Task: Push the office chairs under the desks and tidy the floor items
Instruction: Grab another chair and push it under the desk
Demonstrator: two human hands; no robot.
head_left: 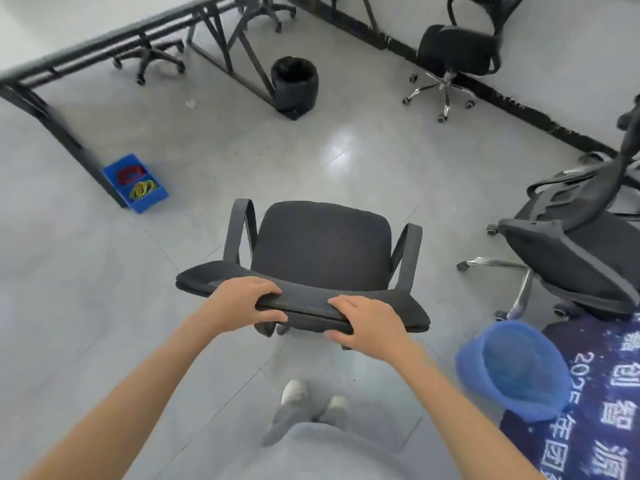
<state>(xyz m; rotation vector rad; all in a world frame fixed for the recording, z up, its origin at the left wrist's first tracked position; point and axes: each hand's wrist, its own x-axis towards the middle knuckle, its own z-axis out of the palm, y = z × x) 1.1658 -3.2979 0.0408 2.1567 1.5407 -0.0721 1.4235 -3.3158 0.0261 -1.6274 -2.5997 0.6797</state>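
On the grey floor, both hands, left (pixel 239 303) and right (pixel 367 323), grip the office chair (pixel 322 244) backrest top.

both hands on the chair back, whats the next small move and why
Probably roll the chair forward-left toward the desk: the left hand and right hand grip its backrest, and it stands on open floor, clear of the black bin.

Open floor (pixel 346 161) ahead, flanked by blue bin (pixel 135 181) (left) and tipped chair (pixel 571 258).

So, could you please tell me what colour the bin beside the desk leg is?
Black bin, clearest in the head view.
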